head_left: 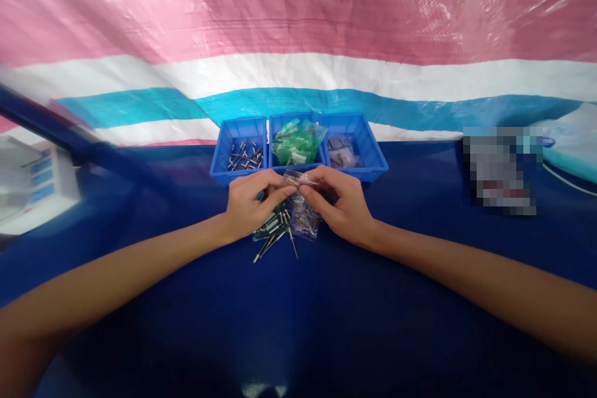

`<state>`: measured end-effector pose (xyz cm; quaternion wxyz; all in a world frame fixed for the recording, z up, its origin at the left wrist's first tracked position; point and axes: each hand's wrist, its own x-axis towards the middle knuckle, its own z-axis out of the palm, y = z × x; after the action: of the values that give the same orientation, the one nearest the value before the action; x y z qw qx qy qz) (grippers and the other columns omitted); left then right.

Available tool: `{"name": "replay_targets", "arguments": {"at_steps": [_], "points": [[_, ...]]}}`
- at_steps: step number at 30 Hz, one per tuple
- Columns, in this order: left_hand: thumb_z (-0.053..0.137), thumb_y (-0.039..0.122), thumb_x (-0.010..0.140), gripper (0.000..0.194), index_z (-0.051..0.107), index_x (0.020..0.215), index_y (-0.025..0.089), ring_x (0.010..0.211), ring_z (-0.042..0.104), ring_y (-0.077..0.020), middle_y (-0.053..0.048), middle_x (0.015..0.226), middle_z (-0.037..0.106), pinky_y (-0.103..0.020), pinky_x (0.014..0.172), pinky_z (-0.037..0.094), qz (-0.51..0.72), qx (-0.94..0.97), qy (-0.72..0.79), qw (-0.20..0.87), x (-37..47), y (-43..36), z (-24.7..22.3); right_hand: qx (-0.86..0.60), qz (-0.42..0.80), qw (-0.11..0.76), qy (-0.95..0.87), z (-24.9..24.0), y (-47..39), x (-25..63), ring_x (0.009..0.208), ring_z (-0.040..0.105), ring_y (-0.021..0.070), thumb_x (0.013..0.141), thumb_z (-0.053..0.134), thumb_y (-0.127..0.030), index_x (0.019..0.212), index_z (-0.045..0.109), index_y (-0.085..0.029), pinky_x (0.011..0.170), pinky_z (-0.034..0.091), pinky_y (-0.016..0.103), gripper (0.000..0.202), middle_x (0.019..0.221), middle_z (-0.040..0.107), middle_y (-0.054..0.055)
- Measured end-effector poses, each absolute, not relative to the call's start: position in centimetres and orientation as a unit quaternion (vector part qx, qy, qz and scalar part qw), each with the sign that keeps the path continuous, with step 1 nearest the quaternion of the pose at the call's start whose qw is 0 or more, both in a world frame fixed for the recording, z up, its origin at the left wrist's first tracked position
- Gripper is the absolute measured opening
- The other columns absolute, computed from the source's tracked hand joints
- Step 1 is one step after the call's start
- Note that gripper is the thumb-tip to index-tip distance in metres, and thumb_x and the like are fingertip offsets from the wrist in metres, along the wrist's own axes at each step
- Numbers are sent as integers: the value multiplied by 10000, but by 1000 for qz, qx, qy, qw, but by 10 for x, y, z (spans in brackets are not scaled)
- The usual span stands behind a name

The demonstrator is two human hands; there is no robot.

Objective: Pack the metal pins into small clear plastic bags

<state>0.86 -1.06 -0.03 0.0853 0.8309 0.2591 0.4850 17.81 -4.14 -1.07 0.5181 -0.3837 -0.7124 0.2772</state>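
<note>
My left hand [254, 202] and my right hand [340, 202] meet near the middle, in front of three blue bins. Between their thumbs and fingers they pinch a small clear plastic bag [295, 178] with something small inside. Below my hands lies a loose pile of pop rivets [280, 221], their long pins pointing toward me. Beside the rivets, more clear bags [305, 221] with small metal parts lie near my right hand. A greenish bag [265, 229] is partly hidden under the rivets and my left hand.
The left blue bin [217, 158] holds loose rivets. Green plastic bags [298, 140] fill the middle bin, and small clear bags [342, 152] lie in the right bin [373, 149]. A white device [41, 180] stands at the far left; a blurred-out object [501, 174] lies at right. Striped sheeting [298, 25] hangs behind.
</note>
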Motion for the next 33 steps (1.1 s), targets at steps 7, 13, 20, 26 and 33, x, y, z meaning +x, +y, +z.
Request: {"name": "replay_targets", "arguments": {"at_steps": [7,13,20,26,33], "points": [[576,181,792,56,609,756,153,488,481,-39,39,576,554,-163,495,401,481,831,258,105,8,-10,0,-373,261,505,-734,-6,-42,179,534,449,78,825,518,-206,795,559,-158,498,360,201,71,634,502,-23],[554,175,804,75,606,762,140,444,440,-23,49,543,524,-138,455,377,473,833,263,116,8,-10,0,-370,251,511,-734,-5,-42,178,518,426,69,821,516,-183,762,561,-148,489,342,191,82,608,489,-32],[545,176,809,69,594,779,138,436,444,-23,37,573,561,-143,452,384,471,834,259,124,7,-11,0,-368,244,515,-735,-7,-41,177,511,424,65,818,525,-183,766,566,-149,477,342,185,74,611,496,-30],[531,193,821,84,585,779,143,439,441,-26,38,572,560,-149,454,385,461,837,263,134,8,-11,0,-370,254,512,-732,-8,-42,178,502,421,62,822,521,-192,766,568,-152,473,339,183,84,600,494,-34],[512,193,830,108,580,764,143,438,433,-33,49,521,512,-152,447,373,446,842,268,142,8,-11,2,-371,270,505,-731,-7,-42,177,478,385,57,822,515,-191,761,561,-154,469,317,186,85,562,454,-49]]}}
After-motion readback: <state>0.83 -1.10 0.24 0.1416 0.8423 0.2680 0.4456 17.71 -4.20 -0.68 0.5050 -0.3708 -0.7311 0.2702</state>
